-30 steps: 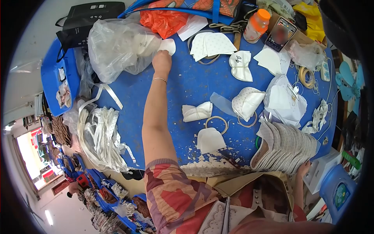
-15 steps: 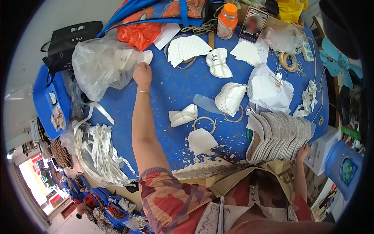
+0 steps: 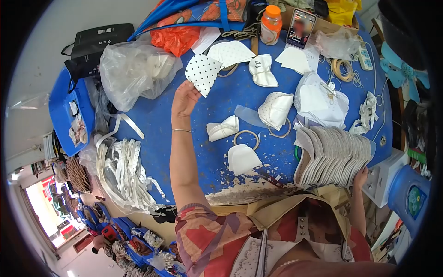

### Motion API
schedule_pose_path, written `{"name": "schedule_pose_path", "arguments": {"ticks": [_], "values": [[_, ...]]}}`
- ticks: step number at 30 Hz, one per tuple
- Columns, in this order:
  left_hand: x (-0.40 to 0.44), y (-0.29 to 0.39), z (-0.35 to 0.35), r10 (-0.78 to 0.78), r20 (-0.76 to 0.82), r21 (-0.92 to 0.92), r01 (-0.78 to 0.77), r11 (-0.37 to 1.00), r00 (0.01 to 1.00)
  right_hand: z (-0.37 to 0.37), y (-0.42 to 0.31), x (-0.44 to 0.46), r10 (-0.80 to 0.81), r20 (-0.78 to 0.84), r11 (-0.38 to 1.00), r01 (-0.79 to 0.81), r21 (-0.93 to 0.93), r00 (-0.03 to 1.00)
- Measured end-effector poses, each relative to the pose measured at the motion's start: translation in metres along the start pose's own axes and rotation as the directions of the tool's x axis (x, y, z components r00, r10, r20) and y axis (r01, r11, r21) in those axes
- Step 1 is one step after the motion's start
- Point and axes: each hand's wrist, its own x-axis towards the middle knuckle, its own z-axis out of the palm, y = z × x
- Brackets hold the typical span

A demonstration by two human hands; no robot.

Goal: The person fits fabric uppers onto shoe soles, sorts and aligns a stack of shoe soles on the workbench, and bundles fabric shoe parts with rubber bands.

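Note:
My left hand (image 3: pixel 185 99) pinches the lower edge of a white cut fabric piece with black dots (image 3: pixel 203 73), raised over the blue table. The piece overlaps the view of a fan of white fabric pieces (image 3: pixel 233 53). To its left lies a clear plastic bag (image 3: pixel 124 76) with white pieces inside. At the right front, my right hand (image 3: pixel 360 178) is closed against the end of a long stack of greyish curved fabric pieces (image 3: pixel 332 157); its fingers are partly hidden. Between the hands lie a folded white bundle (image 3: pixel 222 129) and a dotted white bundle (image 3: pixel 275 111).
The blue table (image 3: pixel 184 152) also carries a tangle of white strips (image 3: pixel 127 171), a single white piece (image 3: pixel 243 159), a tied white bundle (image 3: pixel 262 70), an orange-capped jar (image 3: pixel 271 25) and a phone (image 3: pixel 301 28). A blue fan (image 3: pixel 400 69) stands beyond the right edge.
My left hand has moved right, away from the plastic bag, and the dotted fabric piece now shows fully in it. My right hand remains at the stack. The whole view has shifted slightly.

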Motion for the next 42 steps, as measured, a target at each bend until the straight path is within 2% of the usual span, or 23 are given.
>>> {"name": "schedule_pose_path", "arguments": {"ticks": [5, 8, 9, 14, 18, 19, 23, 24, 26, 28, 30, 31, 33, 35, 36, 37, 38, 39, 42], "values": [[-0.013, -0.023, 0.032, 0.002, -0.059, -0.023, -0.003, 1.0, 0.998, -0.001, 0.001, -0.008, 0.02, -0.06, 1.0, -0.02, 0.0, 0.998], [-0.021, -0.053, 0.07, -0.02, -0.135, -0.025, 0.016, 1.0, 0.991, 0.004, -0.002, -0.008, 0.082, -0.145, 0.996, -0.086, -0.026, 0.986], [-0.02, -0.065, 0.081, -0.049, -0.108, -0.032, 0.046, 0.998, 0.993, 0.01, -0.006, -0.008, 0.102, -0.18, 0.993, -0.11, -0.032, 0.978], [-0.017, -0.096, 0.118, 0.024, -0.201, 0.023, -0.019, 1.0, 0.979, 0.013, -0.008, -0.009, 0.175, -0.267, 0.981, -0.192, -0.038, 0.948], [-0.008, -0.114, 0.158, 0.161, -0.385, 0.162, -0.105, 0.981, 0.909, 0.013, -0.007, -0.01, 0.206, -0.275, 0.974, -0.225, -0.039, 0.939], [-0.009, -0.114, 0.161, 0.163, -0.385, 0.172, -0.102, 0.98, 0.908, 0.011, -0.006, -0.012, 0.212, -0.272, 0.973, -0.23, -0.035, 0.939], [-0.009, -0.117, 0.175, 0.411, -0.498, 0.451, -0.177, 0.875, 0.764, 0.012, -0.007, -0.014, 0.225, -0.265, 0.969, -0.243, -0.038, 0.938], [-0.009, -0.117, 0.178, 0.414, -0.499, 0.456, -0.176, 0.873, 0.761, 0.012, -0.007, -0.013, 0.226, -0.261, 0.969, -0.244, -0.039, 0.938], [-0.007, -0.118, 0.186, 0.503, -0.485, 0.661, -0.076, 0.746, 0.716, 0.013, -0.008, -0.012, 0.23, -0.255, 0.968, -0.248, -0.04, 0.939], [-0.002, -0.124, 0.195, 0.58, -0.443, 0.815, 0.037, 0.578, 0.684, 0.013, -0.008, -0.014, 0.236, -0.26, 0.966, -0.255, -0.043, 0.936], [0.013, -0.142, 0.197, 0.643, -0.369, 0.874, 0.016, 0.486, 0.671, 0.013, -0.007, -0.015, 0.242, -0.269, 0.964, -0.264, -0.046, 0.932], [0.022, -0.155, 0.2, 0.64, -0.367, 0.874, 0.015, 0.485, 0.675, 0.012, -0.007, -0.016, 0.245, -0.273, 0.962, -0.268, -0.048, 0.93], [0.041, -0.181, 0.211, 0.729, -0.131, 0.944, -0.14, 0.299, 0.672, 0.013, -0.007, -0.015, 0.25, -0.284, 0.96, -0.275, -0.05, 0.926], [0.057, -0.192, 0.223, 0.707, 0.129, 0.937, -0.319, 0.142, 0.695, 0.012, -0.007, -0.014, 0.258, -0.298, 0.957, -0.285, -0.05, 0.919], [0.068, -0.197, 0.226, 0.702, 0.131, 0.936, -0.32, 0.144, 0.7, 0.012, -0.006, -0.014, 0.264, -0.303, 0.955, -0.292, -0.053, 0.916], [0.081, -0.201, 0.227, 0.579, 0.378, 0.891, -0.455, -0.015, 0.722, 0.013, -0.007, -0.013, 0.269, -0.309, 0.952, -0.3, -0.056, 0.912], [0.091, -0.204, 0.227, 0.407, 0.595, 0.792, -0.594, -0.145, 0.694, 0.013, -0.007, -0.012, 0.275, -0.314, 0.95, -0.307, -0.057, 0.909], [0.099, -0.208, 0.224, 0.401, 0.598, 0.789, -0.598, -0.142, 0.694, 0.012, -0.006, -0.012, 0.28, -0.32, 0.948, -0.314, -0.058, 0.905], [0.121, -0.216, 0.21, 0.202, 0.709, 0.692, -0.611, -0.384, 0.676, 0.014, -0.007, -0.012, 0.295, -0.343, 0.942, -0.332, -0.053, 0.892]]}}
